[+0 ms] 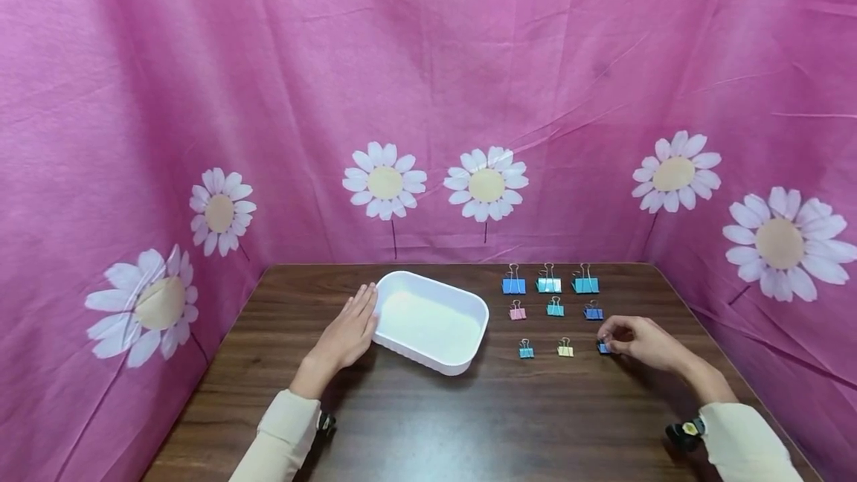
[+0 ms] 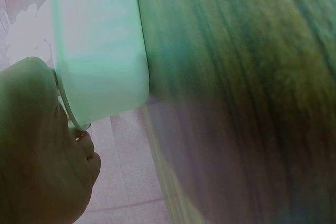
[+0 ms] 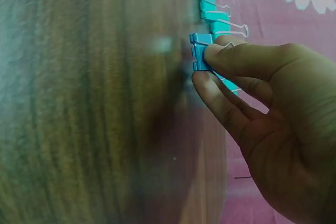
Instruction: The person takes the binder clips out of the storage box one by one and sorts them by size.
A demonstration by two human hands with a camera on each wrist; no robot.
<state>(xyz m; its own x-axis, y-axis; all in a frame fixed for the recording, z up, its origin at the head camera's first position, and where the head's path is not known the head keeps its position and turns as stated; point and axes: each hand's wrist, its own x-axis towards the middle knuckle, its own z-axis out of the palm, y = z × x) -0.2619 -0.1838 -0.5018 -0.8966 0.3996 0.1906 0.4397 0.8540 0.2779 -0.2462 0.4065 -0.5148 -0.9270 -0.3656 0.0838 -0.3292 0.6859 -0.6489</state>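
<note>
My right hand (image 1: 646, 342) pinches a small blue binder clip (image 3: 200, 52) between thumb and fingers, at the right end of the nearest row of clips. In that row also lie a small blue-teal clip (image 1: 527, 352) and a yellow clip (image 1: 565, 351). My left hand (image 1: 348, 327) rests against the left rim of a white plastic tray (image 1: 428, 360), its fingers straight in the head view. The left wrist view shows the tray's side wall (image 2: 102, 85) beside that hand (image 2: 44, 145); some fingertips are hidden there behind the rim.
Behind lie a pink clip (image 1: 518, 313), a small teal clip (image 1: 555, 309) and a dark blue clip (image 1: 593, 313). Larger clips, blue (image 1: 514, 286), turquoise (image 1: 549, 286) and teal (image 1: 585, 286), line the far edge of the brown wooden table (image 1: 428, 422). A pink flowered curtain (image 1: 428, 80) surrounds it.
</note>
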